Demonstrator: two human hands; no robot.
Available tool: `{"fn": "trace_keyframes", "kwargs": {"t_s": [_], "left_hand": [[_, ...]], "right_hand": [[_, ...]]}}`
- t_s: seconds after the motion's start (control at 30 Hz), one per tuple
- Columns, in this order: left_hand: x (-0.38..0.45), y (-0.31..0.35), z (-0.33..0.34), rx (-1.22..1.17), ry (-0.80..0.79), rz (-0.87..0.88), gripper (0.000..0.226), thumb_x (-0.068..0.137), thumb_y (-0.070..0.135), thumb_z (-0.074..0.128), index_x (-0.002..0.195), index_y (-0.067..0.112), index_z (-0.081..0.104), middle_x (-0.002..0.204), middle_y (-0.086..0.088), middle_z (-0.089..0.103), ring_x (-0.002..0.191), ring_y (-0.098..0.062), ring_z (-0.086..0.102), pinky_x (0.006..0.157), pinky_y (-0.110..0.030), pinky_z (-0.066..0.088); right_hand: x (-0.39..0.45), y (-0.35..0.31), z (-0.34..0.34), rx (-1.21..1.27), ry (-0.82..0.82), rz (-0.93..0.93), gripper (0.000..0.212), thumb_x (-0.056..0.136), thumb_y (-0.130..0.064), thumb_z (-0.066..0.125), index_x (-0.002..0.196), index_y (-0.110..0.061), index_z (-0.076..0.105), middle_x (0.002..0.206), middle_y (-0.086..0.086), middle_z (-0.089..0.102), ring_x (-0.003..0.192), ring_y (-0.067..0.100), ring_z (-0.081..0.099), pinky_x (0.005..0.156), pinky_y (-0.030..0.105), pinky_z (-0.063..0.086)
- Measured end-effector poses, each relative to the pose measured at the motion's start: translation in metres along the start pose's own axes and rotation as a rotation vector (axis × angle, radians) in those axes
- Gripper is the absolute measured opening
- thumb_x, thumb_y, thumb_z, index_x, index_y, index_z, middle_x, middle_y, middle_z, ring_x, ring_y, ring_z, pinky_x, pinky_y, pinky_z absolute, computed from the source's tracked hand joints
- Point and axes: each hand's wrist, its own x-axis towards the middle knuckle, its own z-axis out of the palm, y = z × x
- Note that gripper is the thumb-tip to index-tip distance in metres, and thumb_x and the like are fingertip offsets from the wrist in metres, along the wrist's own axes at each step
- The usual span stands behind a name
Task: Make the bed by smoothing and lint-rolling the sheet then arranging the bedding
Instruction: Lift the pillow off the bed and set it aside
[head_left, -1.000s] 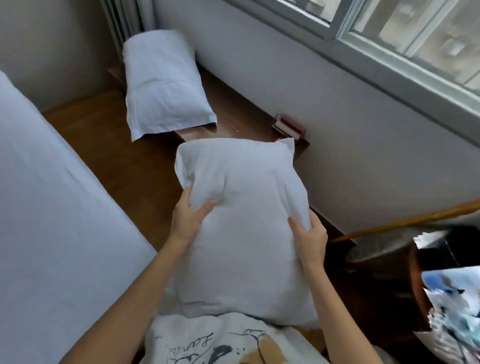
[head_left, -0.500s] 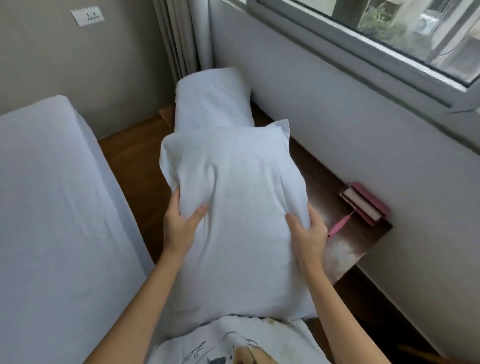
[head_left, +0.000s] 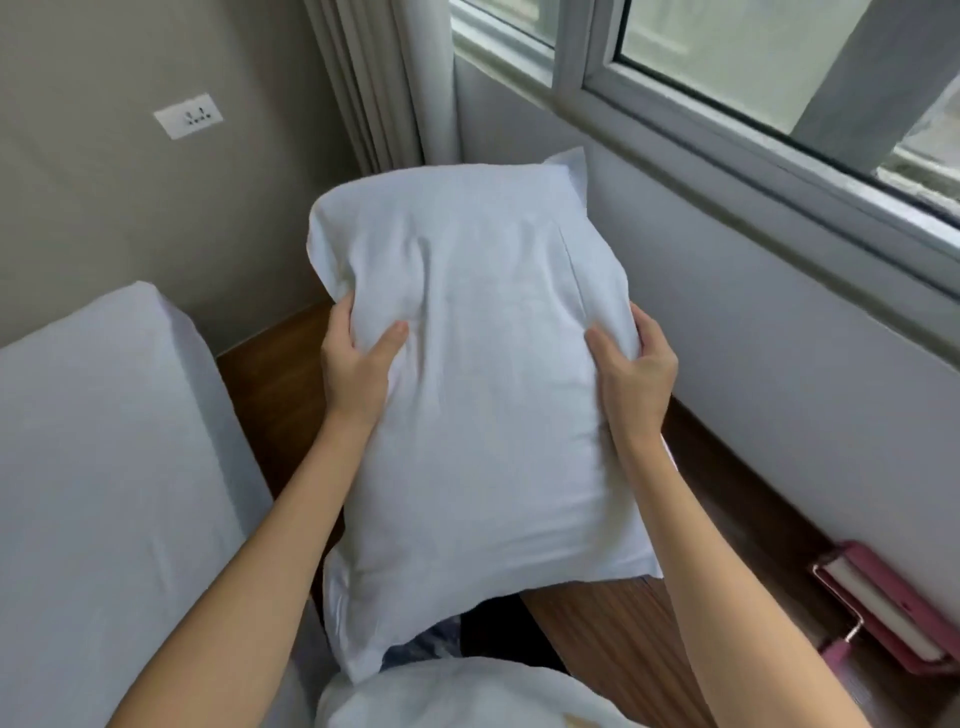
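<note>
you have the white pillow (head_left: 483, 395) lifted in front of you, between the bed (head_left: 104, 441) on your left and the window wall. your left hand (head_left: 356, 364) grips its left edge, thumb pressed into the face; your right hand (head_left: 636, 371) grips the right edge the same way, fingers curled behind. it looks light and soft, dimpling under your thumbs, so keep holding both sides mid-height. the pink lint roller (head_left: 883, 610) lies in its open pink case on the wooden ledge (head_left: 613, 623).
</note>
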Motion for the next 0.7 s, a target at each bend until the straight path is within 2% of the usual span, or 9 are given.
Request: {"fn": "trace_keyframes", "kwargs": {"t_s": [0.03, 0.1, 0.17, 0.23, 0.3, 0.37, 0.47, 0.6, 0.7], "left_hand": [[0.032, -0.016, 0.008, 0.04, -0.036, -0.044, 0.059, 0.082, 0.029, 0.069, 0.136, 0.023, 0.046, 0.125, 0.011, 0.056, 0.114, -0.001, 0.055, 0.097, -0.023, 0.046], [0.091, -0.056, 0.026, 0.284, -0.183, -0.228, 0.083, 0.078, 0.054, 0.064, 0.149, 0.028, 0.029, 0.14, -0.002, 0.046, 0.126, -0.021, 0.048, 0.105, -0.039, 0.042], [0.125, -0.098, 0.047, 0.581, -0.467, -0.469, 0.098, 0.081, 0.063, 0.061, 0.155, 0.031, 0.004, 0.156, -0.012, 0.019, 0.142, -0.034, 0.026, 0.114, -0.045, 0.03], [0.125, -0.135, 0.06, 0.761, -0.763, -0.513, 0.1, 0.086, 0.058, 0.06, 0.155, 0.027, -0.006, 0.161, -0.014, -0.002, 0.148, -0.032, 0.006, 0.118, -0.043, 0.019], [0.115, -0.157, 0.063, 0.836, -0.891, -0.439, 0.104, 0.084, 0.064, 0.057, 0.154, 0.025, -0.008, 0.16, -0.016, -0.011, 0.149, -0.031, -0.005, 0.119, -0.043, 0.017], [0.114, -0.17, 0.063, 0.881, -0.908, -0.429, 0.106, 0.083, 0.07, 0.053, 0.153, 0.025, -0.013, 0.159, -0.017, -0.019, 0.148, -0.032, -0.01, 0.119, -0.045, 0.014], [0.117, -0.176, 0.06, 0.878, -0.93, -0.414, 0.106, 0.084, 0.072, 0.05, 0.153, 0.025, -0.015, 0.157, -0.018, -0.024, 0.147, -0.032, -0.015, 0.12, -0.046, 0.009], [0.1, -0.175, 0.062, 0.865, -0.842, -0.292, 0.094, 0.092, 0.062, 0.044, 0.153, 0.02, -0.013, 0.156, -0.023, -0.023, 0.147, -0.035, -0.015, 0.12, -0.048, 0.006], [0.075, -0.166, 0.064, 0.886, -0.816, -0.074, 0.078, 0.1, 0.046, 0.039, 0.154, 0.017, -0.01, 0.158, -0.022, -0.019, 0.148, -0.032, -0.015, 0.121, -0.045, 0.002]], "right_hand": [[0.022, 0.007, 0.019, -0.102, 0.032, -0.011, 0.051, 0.083, -0.03, 0.069, 0.131, -0.018, 0.057, 0.117, -0.008, 0.067, 0.106, 0.006, 0.062, 0.091, 0.024, 0.048], [0.064, 0.033, 0.055, -0.5, 0.031, -0.029, 0.056, 0.087, -0.036, 0.06, 0.139, -0.02, 0.047, 0.115, 0.003, 0.065, 0.107, 0.023, 0.058, 0.081, 0.03, 0.042], [0.086, 0.07, 0.084, -0.862, -0.109, 0.067, 0.061, 0.089, -0.04, 0.054, 0.144, -0.021, 0.037, 0.119, 0.014, 0.055, 0.11, 0.033, 0.049, 0.08, 0.036, 0.038], [0.079, 0.112, 0.105, -0.984, -0.278, 0.255, 0.066, 0.09, -0.048, 0.052, 0.147, -0.024, 0.029, 0.133, 0.016, 0.044, 0.122, 0.035, 0.04, 0.093, 0.04, 0.037], [0.059, 0.145, 0.12, -0.965, -0.287, 0.314, 0.069, 0.092, -0.053, 0.048, 0.15, -0.023, 0.025, 0.144, 0.017, 0.035, 0.132, 0.035, 0.034, 0.105, 0.042, 0.031], [0.048, 0.158, 0.129, -0.97, -0.228, 0.322, 0.07, 0.092, -0.057, 0.042, 0.15, -0.025, 0.023, 0.152, 0.017, 0.028, 0.138, 0.033, 0.028, 0.112, 0.045, 0.024], [0.046, 0.156, 0.133, -0.987, -0.186, 0.324, 0.076, 0.084, -0.065, 0.031, 0.148, -0.025, 0.026, 0.151, 0.016, 0.031, 0.135, 0.033, 0.032, 0.111, 0.048, 0.027], [0.04, 0.147, 0.131, -0.972, -0.156, 0.322, 0.069, 0.094, -0.052, 0.045, 0.151, -0.02, 0.023, 0.155, 0.017, 0.023, 0.141, 0.032, 0.023, 0.115, 0.042, 0.019], [0.019, 0.137, 0.12, -0.917, -0.149, 0.303, 0.068, 0.095, -0.05, 0.047, 0.15, -0.017, 0.026, 0.154, 0.018, 0.024, 0.141, 0.033, 0.024, 0.115, 0.041, 0.021]]}}
